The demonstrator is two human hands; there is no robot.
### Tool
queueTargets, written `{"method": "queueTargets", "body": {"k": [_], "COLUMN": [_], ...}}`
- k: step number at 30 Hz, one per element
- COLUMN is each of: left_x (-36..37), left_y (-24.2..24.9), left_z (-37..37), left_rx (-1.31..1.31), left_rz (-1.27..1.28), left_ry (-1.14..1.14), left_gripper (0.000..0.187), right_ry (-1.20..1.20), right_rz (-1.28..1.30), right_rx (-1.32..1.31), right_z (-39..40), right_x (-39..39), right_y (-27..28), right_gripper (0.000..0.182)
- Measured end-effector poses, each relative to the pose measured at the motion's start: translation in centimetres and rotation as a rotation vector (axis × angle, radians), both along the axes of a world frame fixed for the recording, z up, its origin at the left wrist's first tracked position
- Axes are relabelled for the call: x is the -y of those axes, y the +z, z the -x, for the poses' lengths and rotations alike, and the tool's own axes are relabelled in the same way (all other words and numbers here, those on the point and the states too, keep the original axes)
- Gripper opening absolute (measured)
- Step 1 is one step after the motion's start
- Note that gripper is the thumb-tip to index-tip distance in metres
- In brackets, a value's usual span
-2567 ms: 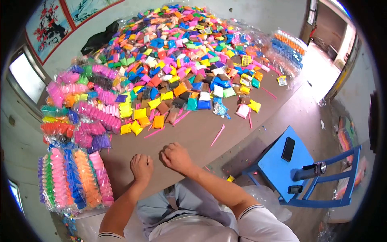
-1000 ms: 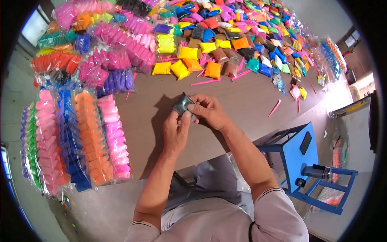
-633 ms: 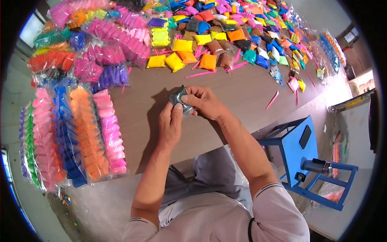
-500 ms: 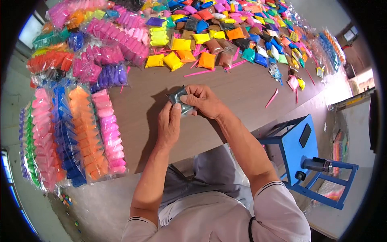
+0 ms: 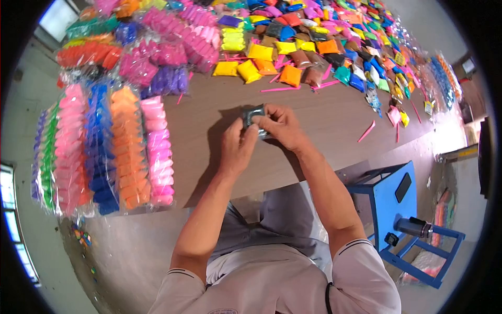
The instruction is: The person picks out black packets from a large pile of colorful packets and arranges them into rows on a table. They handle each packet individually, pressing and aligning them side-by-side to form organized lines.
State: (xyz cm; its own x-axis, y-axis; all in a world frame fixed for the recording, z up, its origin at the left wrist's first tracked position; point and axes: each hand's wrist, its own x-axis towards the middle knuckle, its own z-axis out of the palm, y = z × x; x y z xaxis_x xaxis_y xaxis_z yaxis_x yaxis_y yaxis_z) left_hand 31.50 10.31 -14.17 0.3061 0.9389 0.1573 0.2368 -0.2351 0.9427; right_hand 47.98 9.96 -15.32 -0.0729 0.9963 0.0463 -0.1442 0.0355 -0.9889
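Note:
A small, shiny, dark packet (image 5: 254,113) in clear plastic is held between my two hands above the brown tabletop. My left hand (image 5: 238,146) grips its near left side, thumb pointing up along it. From the right, my right hand (image 5: 283,128) pinches the packet, with the thumb across its face and the fingers curled behind. Part of the packet is covered by my fingers. Beyond my hands lie yellow packets (image 5: 249,71) and an orange packet (image 5: 290,76), along with thin pink strips (image 5: 281,89).
Long clear bags of pink (image 5: 71,149), blue (image 5: 101,152) and orange packets (image 5: 129,152) line the table's left side. A big heap of colourful packets (image 5: 334,31) covers the back. At right stands a blue stool (image 5: 384,204) carrying a phone (image 5: 403,187) and a bottle (image 5: 413,227).
The camera view has turned, so the table and its contents sit differently in the picture. Both hands still hold the dark packet, which is now tilted differently and more covered by fingers.

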Motion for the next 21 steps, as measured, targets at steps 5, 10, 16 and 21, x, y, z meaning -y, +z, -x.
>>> {"method": "queueTargets", "body": {"k": [5,10,16,21], "left_x": [0.8,4.6,9.7,10.2], "left_y": [-1.0,-1.2,-1.6,-2.4], "left_z": [-0.5,0.4,2.3,2.8], "left_rx": [0.127,-0.201,-0.389,-0.332], "left_rz": [-0.03,-0.401,-0.537,-0.461], "left_ry": [0.015,-0.114,-0.102,-0.078], "left_gripper": [0.017,0.01,0.016,0.027], "right_ry": [-0.172,-0.119,0.215,0.302], "right_rz": [0.06,0.185,0.214,0.265], "right_rx": [0.0,0.112,0.416,0.619], "right_z": [0.6,3.7,12.2,14.5], "right_x": [-0.7,-3.5,-5.4,-5.8], "right_y": [0.6,1.8,2.1,3.2], "right_gripper": [0.024,0.023,0.026,0.029]}}
